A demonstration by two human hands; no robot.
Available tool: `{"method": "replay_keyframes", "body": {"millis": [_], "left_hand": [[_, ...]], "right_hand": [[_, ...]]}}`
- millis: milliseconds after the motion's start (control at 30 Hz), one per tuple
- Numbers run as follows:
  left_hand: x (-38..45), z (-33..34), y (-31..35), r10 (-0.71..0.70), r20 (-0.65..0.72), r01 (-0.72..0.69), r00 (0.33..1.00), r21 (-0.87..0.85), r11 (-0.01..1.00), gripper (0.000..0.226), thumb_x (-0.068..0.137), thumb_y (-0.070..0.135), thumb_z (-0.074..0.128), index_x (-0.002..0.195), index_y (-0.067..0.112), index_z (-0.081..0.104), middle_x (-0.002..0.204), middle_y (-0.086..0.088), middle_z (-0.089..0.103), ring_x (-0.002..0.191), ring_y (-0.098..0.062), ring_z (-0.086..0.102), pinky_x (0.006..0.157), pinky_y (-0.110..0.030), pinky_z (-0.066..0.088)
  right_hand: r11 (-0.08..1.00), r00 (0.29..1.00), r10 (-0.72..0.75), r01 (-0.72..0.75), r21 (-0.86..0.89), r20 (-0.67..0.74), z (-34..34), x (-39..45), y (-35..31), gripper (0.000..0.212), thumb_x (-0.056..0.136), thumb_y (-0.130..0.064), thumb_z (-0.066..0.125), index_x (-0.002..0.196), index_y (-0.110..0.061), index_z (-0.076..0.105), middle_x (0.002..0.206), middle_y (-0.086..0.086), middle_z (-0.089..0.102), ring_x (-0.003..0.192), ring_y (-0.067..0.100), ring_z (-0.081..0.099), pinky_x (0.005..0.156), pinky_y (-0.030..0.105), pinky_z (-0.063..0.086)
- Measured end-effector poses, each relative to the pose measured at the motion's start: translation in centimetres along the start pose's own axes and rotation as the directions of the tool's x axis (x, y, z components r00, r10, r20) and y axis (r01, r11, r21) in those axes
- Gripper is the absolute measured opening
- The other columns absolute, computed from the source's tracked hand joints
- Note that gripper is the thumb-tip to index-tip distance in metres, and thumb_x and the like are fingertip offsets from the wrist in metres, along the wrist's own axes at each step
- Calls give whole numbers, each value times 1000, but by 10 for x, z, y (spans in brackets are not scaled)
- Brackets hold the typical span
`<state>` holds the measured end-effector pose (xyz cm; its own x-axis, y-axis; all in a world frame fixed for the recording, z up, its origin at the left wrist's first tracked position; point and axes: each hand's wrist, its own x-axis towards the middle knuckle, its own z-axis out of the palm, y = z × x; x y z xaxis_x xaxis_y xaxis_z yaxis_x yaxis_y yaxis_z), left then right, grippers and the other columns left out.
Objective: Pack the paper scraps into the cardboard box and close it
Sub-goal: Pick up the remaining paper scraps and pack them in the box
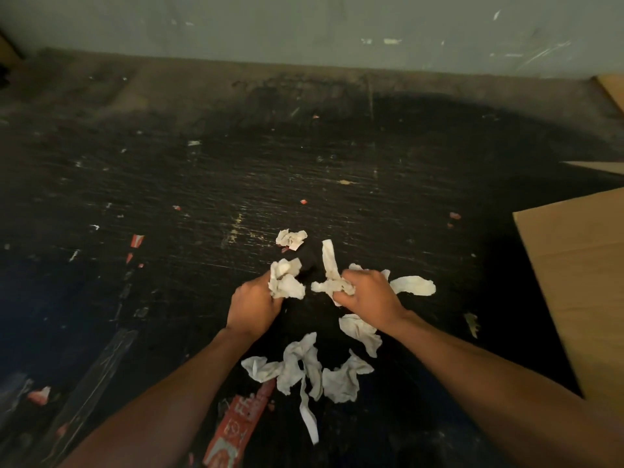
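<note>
Head view looked down on a dark, scuffed floor (202, 184) that met a pale wall (304, 25) at its far edge. Crumpled white paper scraps (304, 366) lay scattered on the floor between the two forearms, with one small scrap (291, 238) farther out and a long torn strip (309, 420) trailing toward the near edge. The left hand (252, 307) was closed around a wad of paper (285, 280), its fingers curled over it. The right hand (368, 292) was clenched on a twisted scrap (332, 282) whose tail stood up beyond the knuckles; another scrap (415, 286) lay just beside that hand, and one more (361, 331) sat under the wrist. The cardboard box (580, 282) stood at the floor's right edge, only one brown panel of it in view, well apart from the scraps. A red printed label (236, 430) lay flat near the bottom edge, touching the loose pile, and small red and white flecks (136, 240) dotted the left side.
</note>
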<state>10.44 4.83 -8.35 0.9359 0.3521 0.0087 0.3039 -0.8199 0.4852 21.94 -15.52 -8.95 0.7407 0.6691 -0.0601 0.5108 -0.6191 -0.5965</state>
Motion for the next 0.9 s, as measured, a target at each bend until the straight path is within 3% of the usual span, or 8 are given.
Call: {"method": "replay_keyframes", "body": {"millis": [167,267,367,567,900], "left_hand": [[-19,-26,13,-181,-39,178,983,-79,981,19,89,12,64,107,8,64,92,-8,69,86,-20,66,81,-40,56],[-26,-45,26,-234,-85,225,969,-98,969,18,89,14,65,107,9,64,89,-7,68,84,-20,66,81,-42,56],[-33,-62,46,-250,-139,230,958,-148,962,15,89,13,65,104,11,64,84,-5,67,81,-21,67,79,-43,58],[-45,-90,96,-187,-243,154,952,-146,977,8,92,13,63,99,9,65,74,5,58,71,-10,61,67,-25,50],[-106,-104,185,-59,-350,15,935,-126,992,12,94,17,59,97,8,65,75,1,57,75,-17,62,72,-29,49]], "right_hand": [[924,972,217,-176,340,-86,-32,-23,-6,9,85,-23,71,77,-19,67,67,1,67,63,17,65,60,36,51],[880,943,272,-164,446,-190,-62,-26,-17,6,85,-19,70,79,-18,71,69,5,70,66,23,68,61,38,53],[850,932,279,-128,511,-231,-95,-28,-30,10,87,-19,68,78,-19,70,67,0,68,61,13,64,56,29,49],[867,922,227,-44,496,-315,-155,-53,-47,21,90,-24,66,71,-14,67,59,-3,58,53,7,51,51,24,38],[931,865,139,51,362,-481,-231,-152,-33,9,91,-25,65,84,-19,68,69,-6,63,63,10,57,54,26,38]]}}
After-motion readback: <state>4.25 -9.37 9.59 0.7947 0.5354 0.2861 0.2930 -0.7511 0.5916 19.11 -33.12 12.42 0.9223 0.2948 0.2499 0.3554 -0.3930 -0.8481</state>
